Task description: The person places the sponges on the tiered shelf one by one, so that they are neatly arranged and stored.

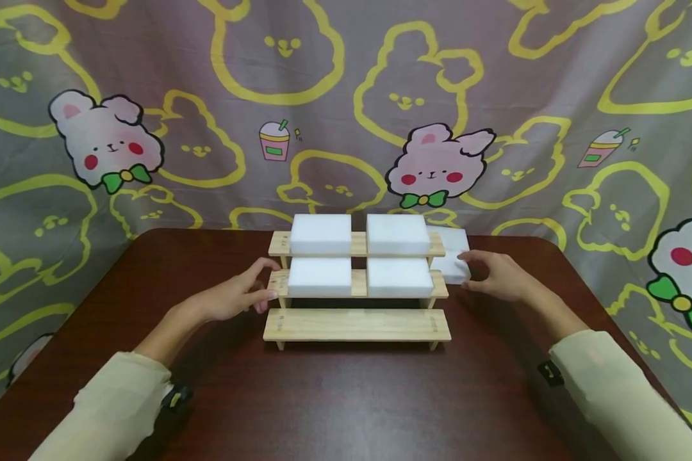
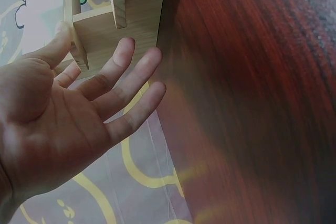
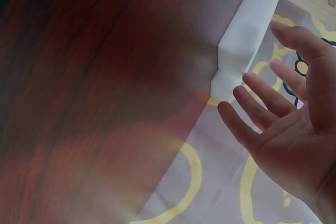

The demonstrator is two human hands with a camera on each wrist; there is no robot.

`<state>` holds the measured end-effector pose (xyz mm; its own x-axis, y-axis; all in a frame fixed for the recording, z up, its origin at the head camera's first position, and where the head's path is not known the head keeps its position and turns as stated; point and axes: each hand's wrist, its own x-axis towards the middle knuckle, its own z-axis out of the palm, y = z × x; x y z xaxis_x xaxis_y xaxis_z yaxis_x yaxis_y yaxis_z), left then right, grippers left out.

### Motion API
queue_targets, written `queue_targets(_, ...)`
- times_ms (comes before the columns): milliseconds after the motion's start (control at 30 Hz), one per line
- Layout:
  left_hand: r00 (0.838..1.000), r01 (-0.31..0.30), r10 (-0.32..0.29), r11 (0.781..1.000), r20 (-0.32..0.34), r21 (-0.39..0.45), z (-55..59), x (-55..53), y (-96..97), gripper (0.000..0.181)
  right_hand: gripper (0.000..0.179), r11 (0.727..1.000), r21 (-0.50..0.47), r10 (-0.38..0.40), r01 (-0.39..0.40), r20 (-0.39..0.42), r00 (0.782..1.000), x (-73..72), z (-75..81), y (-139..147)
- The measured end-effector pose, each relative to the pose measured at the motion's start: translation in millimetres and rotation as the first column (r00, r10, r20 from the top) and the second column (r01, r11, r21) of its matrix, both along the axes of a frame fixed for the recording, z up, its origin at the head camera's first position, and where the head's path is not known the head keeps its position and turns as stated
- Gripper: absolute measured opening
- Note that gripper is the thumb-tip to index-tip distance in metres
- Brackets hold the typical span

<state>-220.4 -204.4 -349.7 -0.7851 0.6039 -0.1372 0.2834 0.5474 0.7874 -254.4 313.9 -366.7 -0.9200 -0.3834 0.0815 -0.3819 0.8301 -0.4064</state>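
A three-tier wooden step shelf (image 1: 357,325) stands on the table in the head view. White foam-like blocks sit on it: two on the top tier, including the left one (image 1: 321,232), and two on the middle tier, including the right one (image 1: 400,275). The bottom tier is bare. My left hand (image 1: 230,298) holds the left end of the middle plank between thumb and index finger; its other fingers extend loosely beside the shelf's side (image 2: 94,32). My right hand (image 1: 498,275) is beside more white blocks (image 1: 454,267) right of the shelf, fingers spread and slightly bent.
The dark reddish-brown table (image 1: 357,403) extends in front of the shelf and to both sides. A patterned curtain (image 1: 334,128) with cartoon bunnies and yellow outlines hangs behind the table and around its sides.
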Motion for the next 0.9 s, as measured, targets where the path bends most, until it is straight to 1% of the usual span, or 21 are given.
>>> queue_targets(100,1.0,-0.003,0.003,1.0,0.005,-0.005,0.1,0.0,-0.3,0.047,0.049,1.0,0.026,0.009,-0.009,-0.006,1.0,0.4,0.5,0.9)
queue_targets(233,1.0,-0.001,0.001,1.0,0.0,0.006,0.2,-0.1,-0.2,0.047,0.048,0.999,0.038,-0.012,0.013,-0.021,1.0,1.3,2.0,1.6)
queue_targets(333,1.0,0.001,-0.001,1.0,0.0,0.018,-0.2,-0.6,-0.4,0.047,0.054,1.0,0.02,-0.02,0.02,-0.031,0.999,1.1,0.9,2.0)
queue_targets(467,1.0,0.002,-0.002,1.0,0.004,0.021,-0.6,-1.1,-0.6,0.046,0.065,1.0,-0.003,0.005,-0.005,-0.039,0.999,-1.4,-3.1,2.8)
queue_targets(533,1.0,0.0,0.0,1.0,0.005,0.017,-0.5,-1.1,-0.4,0.046,0.064,1.0,0.005,0.019,-0.018,-0.042,0.999,-2.8,-4.6,2.9)
queue_targets(700,1.0,-0.004,0.004,1.0,0.001,0.01,0.5,-0.9,0.2,0.046,0.054,1.0,0.028,0.001,0.001,-0.05,0.999,-4.6,-4.3,2.8)
queue_targets(767,1.0,-0.006,0.006,1.0,0.0,0.011,0.5,-0.7,0.2,0.046,0.054,1.0,0.027,-0.006,0.007,-0.049,0.999,-4.6,-4.2,3.7)
queue_targets(900,1.0,-0.006,0.006,1.0,0.005,0.014,0.3,0.0,0.1,0.046,0.055,1.0,0.024,0.005,-0.004,-0.039,0.999,-2.6,-6.4,6.4)
